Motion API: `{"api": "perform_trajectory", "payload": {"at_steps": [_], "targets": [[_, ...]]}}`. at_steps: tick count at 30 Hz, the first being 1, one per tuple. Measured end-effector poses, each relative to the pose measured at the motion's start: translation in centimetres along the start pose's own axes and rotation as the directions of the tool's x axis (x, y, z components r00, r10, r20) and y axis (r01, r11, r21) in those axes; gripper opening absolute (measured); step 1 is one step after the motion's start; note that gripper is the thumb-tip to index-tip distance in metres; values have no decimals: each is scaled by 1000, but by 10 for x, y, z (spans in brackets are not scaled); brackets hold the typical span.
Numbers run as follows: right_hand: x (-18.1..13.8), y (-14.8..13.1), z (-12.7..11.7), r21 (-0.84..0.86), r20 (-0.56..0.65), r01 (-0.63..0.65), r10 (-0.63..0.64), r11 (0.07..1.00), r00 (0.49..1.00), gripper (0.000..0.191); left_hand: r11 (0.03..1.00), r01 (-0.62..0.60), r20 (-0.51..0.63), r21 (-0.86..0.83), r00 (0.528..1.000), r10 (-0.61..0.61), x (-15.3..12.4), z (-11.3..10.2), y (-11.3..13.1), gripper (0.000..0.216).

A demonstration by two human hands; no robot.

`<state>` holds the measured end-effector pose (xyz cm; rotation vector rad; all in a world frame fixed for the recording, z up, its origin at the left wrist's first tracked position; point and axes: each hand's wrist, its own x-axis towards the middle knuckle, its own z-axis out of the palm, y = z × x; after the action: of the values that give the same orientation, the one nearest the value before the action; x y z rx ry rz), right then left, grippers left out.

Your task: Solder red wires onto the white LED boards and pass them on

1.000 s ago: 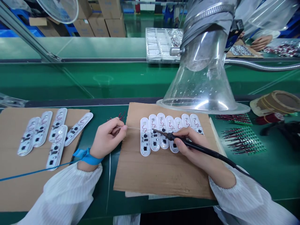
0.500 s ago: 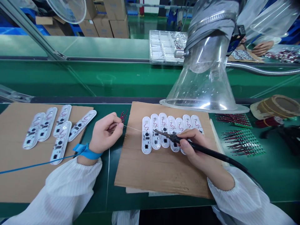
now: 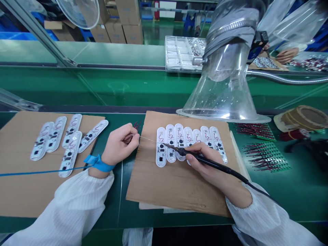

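A row of several white oval circuit boards (image 3: 161, 159) with short red wires lies on a cardboard sheet (image 3: 176, 186). My right hand (image 3: 205, 155) grips a soldering iron (image 3: 189, 152), its tip at the leftmost board of the row. Left of the row, my left hand (image 3: 121, 143) pinches a thin strand of solder wire (image 3: 148, 139), whose far end reaches that board near the iron's tip. A blue wrist strap (image 3: 99, 163) circles my left wrist. Behind the left fingers lie loose red wires (image 3: 137, 125).
A clear fume hood (image 3: 225, 95) hangs over the row's back. More boards (image 3: 69, 155) lie on the left cardboard (image 3: 20, 184). Green panels with red wires (image 3: 269, 157) and a brown round container (image 3: 297, 118) stand right. Another person's hand (image 3: 288, 54) shows far right.
The iron's tip has moved left, from the second board to the leftmost one. My left hand has shifted slightly right with the solder wire. The camera view has shifted a little.
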<state>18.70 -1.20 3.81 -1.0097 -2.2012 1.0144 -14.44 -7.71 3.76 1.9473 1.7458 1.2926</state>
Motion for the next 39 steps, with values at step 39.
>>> {"api": "perform_trajectory", "payload": {"at_steps": [39], "targets": [[2, 0, 2, -9, 15, 9, -9, 1000, 1000, 37, 1000, -22, 34, 8, 999, 22, -1, -5, -2, 21]]}}
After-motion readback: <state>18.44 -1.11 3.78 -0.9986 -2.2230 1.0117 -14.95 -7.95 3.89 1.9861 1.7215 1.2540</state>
